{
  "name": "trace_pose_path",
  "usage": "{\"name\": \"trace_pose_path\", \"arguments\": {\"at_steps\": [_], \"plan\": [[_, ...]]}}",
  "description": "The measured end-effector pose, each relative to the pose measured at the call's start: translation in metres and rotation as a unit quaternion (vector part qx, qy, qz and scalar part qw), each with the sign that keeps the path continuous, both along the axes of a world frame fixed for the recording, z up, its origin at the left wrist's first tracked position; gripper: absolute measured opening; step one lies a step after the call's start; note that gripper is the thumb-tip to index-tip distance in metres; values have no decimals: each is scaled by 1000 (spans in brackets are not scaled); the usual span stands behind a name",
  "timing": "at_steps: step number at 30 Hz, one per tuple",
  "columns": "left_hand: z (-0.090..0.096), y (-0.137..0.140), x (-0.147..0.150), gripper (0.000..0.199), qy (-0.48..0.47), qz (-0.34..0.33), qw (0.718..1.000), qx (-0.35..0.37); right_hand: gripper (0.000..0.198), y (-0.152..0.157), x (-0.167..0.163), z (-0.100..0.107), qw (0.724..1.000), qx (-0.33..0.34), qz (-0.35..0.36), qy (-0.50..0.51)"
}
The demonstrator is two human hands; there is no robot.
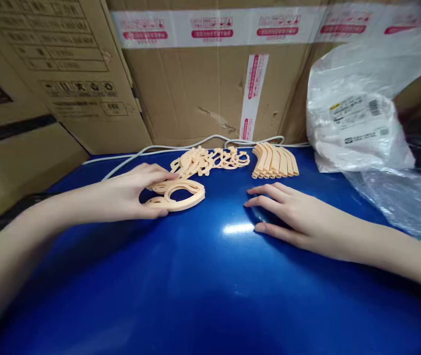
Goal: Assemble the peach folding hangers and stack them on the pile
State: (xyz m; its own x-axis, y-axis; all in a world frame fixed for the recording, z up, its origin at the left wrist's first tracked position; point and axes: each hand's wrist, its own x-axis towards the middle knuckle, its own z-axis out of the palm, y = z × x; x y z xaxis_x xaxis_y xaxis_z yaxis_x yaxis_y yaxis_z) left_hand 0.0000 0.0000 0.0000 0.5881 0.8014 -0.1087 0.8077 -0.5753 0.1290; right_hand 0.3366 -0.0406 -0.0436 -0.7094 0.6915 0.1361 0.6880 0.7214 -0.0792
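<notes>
The head view shows two bare hands over a blue table [210, 291]. The left hand [136, 192] straddles the near end of a stack of curved cream pieces [190, 201], its thumb at the front edge and its other fingers over the back; whether they press firmly, I cannot tell. The stack lies left of centre, just in front of a loose pile of cream pieces [195, 161]. The right hand [287, 214] holds nothing: its fingers are parted and slightly bent, near a neat row of bent cream strips [275, 160]. A white cable [158, 146] runs behind.

The step in hand seems to be handling the stack, either gripping or placing it. A lift would call for thumb and fingers closing evenly on both sides, so the layers stay together; a release, for spreading them clear without disturbing the pile.
</notes>
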Motion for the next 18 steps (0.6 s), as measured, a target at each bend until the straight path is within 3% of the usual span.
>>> {"name": "trace_pose_path", "arguments": {"at_steps": [7,12,18], "plan": [[5,-4,5,60,-4,33,999,-4,43,0,0,0,1000,0,6,6],[-6,6,-6,79,-33,36,999,7,44,0,0,-1,1000,3,8,5],[-7,5,-4,83,-48,62,997,2,44,0,1,-1,1000,3,6,2]]}}
